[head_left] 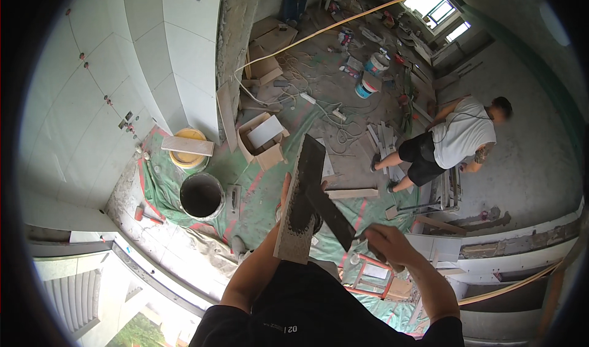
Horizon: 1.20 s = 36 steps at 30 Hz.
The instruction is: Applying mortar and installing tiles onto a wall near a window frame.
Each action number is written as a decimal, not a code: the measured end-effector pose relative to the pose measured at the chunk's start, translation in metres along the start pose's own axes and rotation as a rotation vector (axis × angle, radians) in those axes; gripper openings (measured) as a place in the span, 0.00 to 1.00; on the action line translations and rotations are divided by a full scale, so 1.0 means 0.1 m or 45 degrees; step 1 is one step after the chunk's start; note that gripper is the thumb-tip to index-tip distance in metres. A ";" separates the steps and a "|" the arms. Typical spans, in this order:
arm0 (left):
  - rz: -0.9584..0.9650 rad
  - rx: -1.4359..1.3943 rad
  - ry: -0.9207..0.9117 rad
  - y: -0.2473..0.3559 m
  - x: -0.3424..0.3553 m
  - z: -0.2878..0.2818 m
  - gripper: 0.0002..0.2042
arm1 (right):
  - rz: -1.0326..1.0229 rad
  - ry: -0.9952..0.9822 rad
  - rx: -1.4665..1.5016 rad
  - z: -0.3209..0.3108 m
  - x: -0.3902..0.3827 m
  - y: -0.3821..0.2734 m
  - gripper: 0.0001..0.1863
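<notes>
My left hand (pixel 284 190), partly hidden, grips a long narrow tile strip (pixel 291 236) upright in front of my body, with dark wet mortar smeared on its face. My right hand (pixel 386 244) is closed on a trowel, whose dark flat blade (pixel 331 218) lies against the smeared middle of the strip. Down to the left stand a bucket (pixel 202 213) with a dark inside and a trowel (pixel 234 198) lying beside it on green sheeting (pixel 245 181).
A yellow bucket (pixel 193 161) with a board across it and a cardboard box (pixel 273 154) stand ahead-left; a rubber mallet (pixel 140 214) lies left. A co-worker (pixel 460 132) in white bends at the right. A red metal frame (pixel 359 272) is near my right side. Cords, buckets and planks clutter the floor beyond.
</notes>
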<state>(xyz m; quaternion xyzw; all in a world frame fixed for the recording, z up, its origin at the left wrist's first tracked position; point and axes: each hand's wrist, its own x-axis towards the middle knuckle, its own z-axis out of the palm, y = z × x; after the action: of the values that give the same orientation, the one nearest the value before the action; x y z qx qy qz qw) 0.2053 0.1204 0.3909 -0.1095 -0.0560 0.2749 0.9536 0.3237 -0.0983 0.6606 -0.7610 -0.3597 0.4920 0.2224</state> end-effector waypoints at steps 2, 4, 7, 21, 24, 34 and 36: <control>-0.149 0.087 -0.160 -0.02 -0.05 -0.01 0.32 | -0.032 0.097 0.115 -0.19 0.31 -0.06 0.21; -0.102 0.156 -0.152 -0.08 -0.11 -0.05 0.31 | -0.071 0.096 0.044 -0.34 0.59 -0.11 0.21; 0.038 0.261 -0.107 -0.22 -0.20 -0.16 0.29 | -0.037 0.072 -0.044 -0.38 0.86 -0.14 0.22; 0.157 -0.060 -0.068 -0.18 -0.22 0.03 0.31 | -0.235 -0.337 0.115 0.82 0.46 -0.08 0.20; 0.195 -0.017 0.112 -0.12 -0.11 0.31 0.31 | -0.272 -0.062 0.168 0.53 0.42 0.27 0.17; 0.318 0.122 0.005 0.00 0.30 0.80 0.28 | -0.376 0.146 -0.403 0.24 -0.02 1.32 0.12; 0.248 0.040 -0.035 0.02 0.33 0.81 0.30 | -0.309 0.214 -0.399 0.13 -0.17 1.27 0.13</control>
<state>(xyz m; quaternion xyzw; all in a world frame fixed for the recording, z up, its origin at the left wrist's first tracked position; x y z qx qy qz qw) 0.2186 0.1540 0.4708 -0.0957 -0.0536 0.3686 0.9231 0.3488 -0.1931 0.5772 -0.7757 -0.5010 0.3346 0.1881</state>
